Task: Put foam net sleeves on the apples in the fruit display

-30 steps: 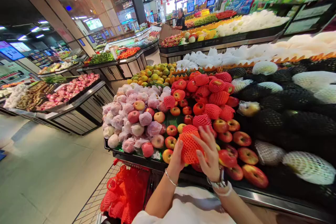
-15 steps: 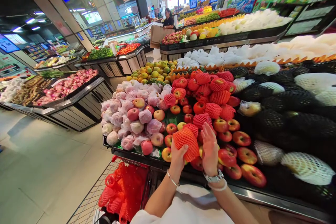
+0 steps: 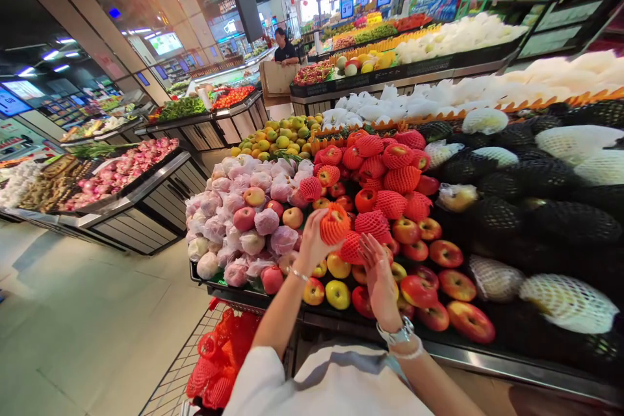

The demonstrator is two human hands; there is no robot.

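Observation:
My left hand (image 3: 312,244) is wrapped round an apple in an orange foam net (image 3: 335,223), raised above the fruit display. Red-yellow apple skin shows through the top of the net. To its right, my right hand (image 3: 383,283) is open, fingers straight and thumb side turned inward. Its fingertips are close to a red foam-netted apple (image 3: 351,247); whether they touch it I cannot tell. Bare apples (image 3: 338,294) lie below and between the hands. More netted apples (image 3: 390,169) are heaped behind.
Left of the apples lie paper-wrapped fruits (image 3: 229,201); to the right are dark netted fruits (image 3: 502,221). A shopping cart (image 3: 170,370) holding red foam nets (image 3: 219,357) stands at lower left. Farther back, a person (image 3: 285,49) is behind a cardboard box (image 3: 277,78).
My left hand has lifted the netted apple up and away from me, and the net now sits more snugly round it. My right hand has shifted slightly left and stays open.

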